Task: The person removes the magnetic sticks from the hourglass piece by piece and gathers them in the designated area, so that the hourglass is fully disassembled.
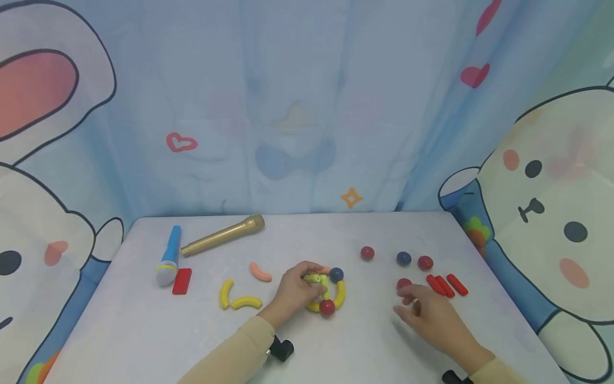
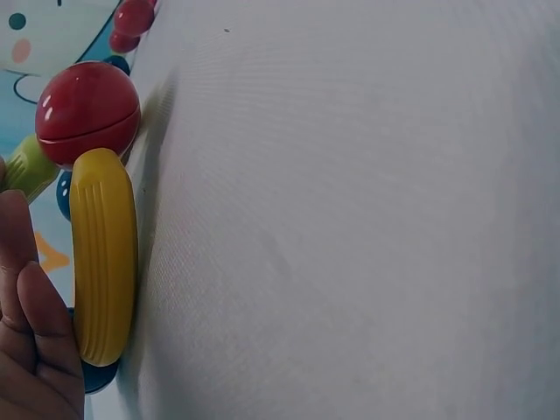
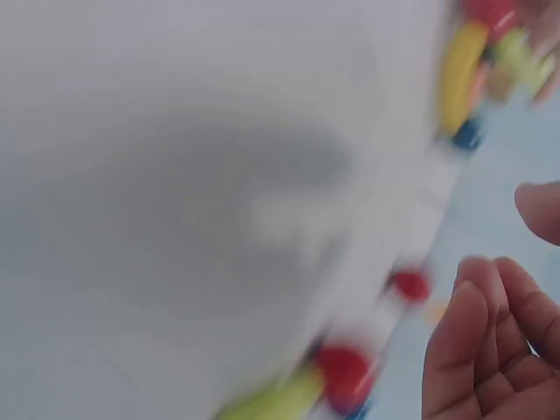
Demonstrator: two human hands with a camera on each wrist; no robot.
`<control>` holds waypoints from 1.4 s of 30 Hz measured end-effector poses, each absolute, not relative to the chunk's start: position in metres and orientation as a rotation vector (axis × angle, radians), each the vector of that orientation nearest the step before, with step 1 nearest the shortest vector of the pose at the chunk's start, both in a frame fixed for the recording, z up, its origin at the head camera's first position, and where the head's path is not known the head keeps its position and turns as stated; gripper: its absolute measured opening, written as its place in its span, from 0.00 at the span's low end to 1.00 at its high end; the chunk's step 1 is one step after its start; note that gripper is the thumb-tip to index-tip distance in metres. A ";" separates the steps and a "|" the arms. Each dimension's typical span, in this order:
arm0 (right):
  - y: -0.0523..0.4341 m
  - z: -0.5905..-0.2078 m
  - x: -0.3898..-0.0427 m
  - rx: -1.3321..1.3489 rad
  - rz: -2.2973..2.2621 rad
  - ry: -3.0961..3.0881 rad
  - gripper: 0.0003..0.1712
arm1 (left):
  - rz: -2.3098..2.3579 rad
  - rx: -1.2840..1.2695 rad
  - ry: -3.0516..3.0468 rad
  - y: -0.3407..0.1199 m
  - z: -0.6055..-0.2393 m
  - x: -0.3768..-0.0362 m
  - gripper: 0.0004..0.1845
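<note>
My left hand [image 1: 298, 288] is at a ring of toy building pieces on the white table, its thumb and fingers pinching a light green stick [image 1: 325, 287] inside the ring. A yellow curved piece [image 2: 105, 262] joins a glossy red ball [image 2: 87, 114] in the left wrist view. The ring also has a blue ball [image 1: 337, 274] and another yellow curve [image 1: 340, 295]. My right hand [image 1: 434, 320] hovers over the table at the right, thumb apart from loosely bent fingers [image 3: 459, 350], nothing between them. Just beyond its fingertips lies a loose red ball [image 1: 403, 283].
Several red sticks [image 1: 445, 286] and loose balls, one blue [image 1: 403, 258], lie at the right. Left of the ring are yellow curves [image 1: 247, 302] and a pink curve [image 1: 260, 272]. A gold microphone [image 1: 223, 236], blue microphone [image 1: 169, 256] and red block [image 1: 182, 281] lie farther left.
</note>
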State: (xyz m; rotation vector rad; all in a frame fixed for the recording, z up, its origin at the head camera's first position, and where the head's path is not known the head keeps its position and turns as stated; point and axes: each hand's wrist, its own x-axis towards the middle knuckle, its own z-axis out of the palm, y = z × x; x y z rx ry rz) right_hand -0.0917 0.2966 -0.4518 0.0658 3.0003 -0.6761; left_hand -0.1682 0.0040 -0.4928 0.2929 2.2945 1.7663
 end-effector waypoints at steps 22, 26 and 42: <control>0.178 -0.485 -0.131 -0.051 -1.167 2.804 0.17 | 1.801 0.398 2.285 0.002 -0.496 -0.172 0.18; 0.180 -0.487 -0.129 -0.036 -1.249 2.785 0.20 | 1.856 0.416 2.223 0.001 -0.496 -0.172 0.17; 0.344 -0.458 -0.067 0.362 -0.805 2.893 0.25 | 1.858 0.372 2.181 0.001 -0.497 -0.169 0.17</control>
